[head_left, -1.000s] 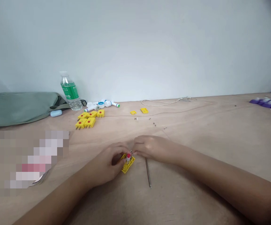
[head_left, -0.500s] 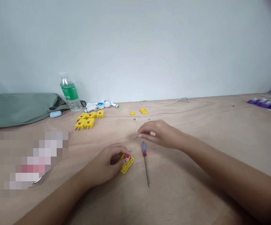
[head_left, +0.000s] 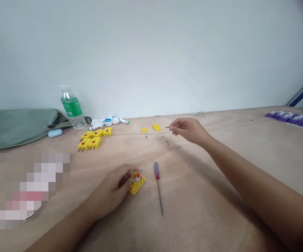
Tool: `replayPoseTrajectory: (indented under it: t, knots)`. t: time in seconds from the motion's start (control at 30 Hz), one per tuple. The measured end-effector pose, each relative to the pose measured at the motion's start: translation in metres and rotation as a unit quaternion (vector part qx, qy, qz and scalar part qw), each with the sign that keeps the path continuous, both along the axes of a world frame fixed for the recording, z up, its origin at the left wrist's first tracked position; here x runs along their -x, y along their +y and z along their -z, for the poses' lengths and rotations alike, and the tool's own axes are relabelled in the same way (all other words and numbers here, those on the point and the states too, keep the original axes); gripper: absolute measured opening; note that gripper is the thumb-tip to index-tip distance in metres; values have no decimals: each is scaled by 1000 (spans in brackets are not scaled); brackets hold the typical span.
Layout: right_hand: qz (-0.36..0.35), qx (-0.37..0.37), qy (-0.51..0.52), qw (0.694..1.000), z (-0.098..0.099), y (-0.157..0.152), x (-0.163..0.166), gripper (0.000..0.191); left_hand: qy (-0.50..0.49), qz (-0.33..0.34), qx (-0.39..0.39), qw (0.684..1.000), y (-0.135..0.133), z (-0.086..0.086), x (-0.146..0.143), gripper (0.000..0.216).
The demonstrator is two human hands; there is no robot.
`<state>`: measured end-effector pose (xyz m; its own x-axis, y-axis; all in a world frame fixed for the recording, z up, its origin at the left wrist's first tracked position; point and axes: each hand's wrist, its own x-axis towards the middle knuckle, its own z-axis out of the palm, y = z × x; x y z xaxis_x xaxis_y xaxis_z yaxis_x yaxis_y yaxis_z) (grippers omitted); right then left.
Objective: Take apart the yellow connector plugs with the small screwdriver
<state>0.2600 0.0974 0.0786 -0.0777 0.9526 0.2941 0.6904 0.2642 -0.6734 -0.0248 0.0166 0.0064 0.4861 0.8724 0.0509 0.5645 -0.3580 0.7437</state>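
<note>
My left hand point(head_left: 116, 187) rests on the wooden table point(head_left: 206, 196) with its fingers closed round a small yellow connector point(head_left: 136, 182) that has a red and white part on top. A screwdriver point(head_left: 158, 187) with a purple and red handle lies just right of it, untouched. My right hand point(head_left: 188, 128) is stretched out toward the back of the table, its fingertips pinched on a small thin metal piece point(head_left: 167, 127). A few tiny screws point(head_left: 167, 142) lie on the wood below that hand, near two yellow cover pieces point(head_left: 156, 127).
Several yellow connectors point(head_left: 93, 137) lie in a group at the back left, beside a water bottle point(head_left: 72, 108), white fittings point(head_left: 109, 121) and a green bag point(head_left: 17, 126). A white cable point(head_left: 177, 116) runs along the wall. Purple parts point(head_left: 290, 117) sit far right. A blurred patch covers the near left.
My right hand left the yellow connector with a small metal piece pinched in its fingers and moved away toward the back of the table. The screwdriver came into view. My left hand stayed put.
</note>
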Motion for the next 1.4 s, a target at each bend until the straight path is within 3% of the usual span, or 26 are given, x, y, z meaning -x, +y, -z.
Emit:
replayPoseTrajectory:
  t: [0.2,0.33,0.43,0.63,0.8,1.13,1.3,1.4]
  knots:
    - [18,-3,8,1000,-2,5,-12,17,-22,-44,-9,999,5,3,3,25]
    - [-9,4,4,1000,0,10,-4,14,-2,-108,-130,986,33,4,-2,22]
    - [-30,5,-6,1000,5,19,6,12,6,-85,-212,974,74,5,-16,29]
    - [-68,-5,-47,997,26,36,20,9,34,6,-261,965,162,11,-48,51]
    - [-119,-1,-108,987,50,35,34,8,63,48,-257,963,196,19,-53,46]
    - [-129,-3,-164,978,57,26,58,16,59,27,-265,962,206,18,-52,41]
    - [-147,1,-152,977,58,26,54,13,34,-28,-286,957,180,12,-49,34]
    - [-143,3,-131,981,56,30,46,14,45,-2,-279,959,153,11,-49,27]
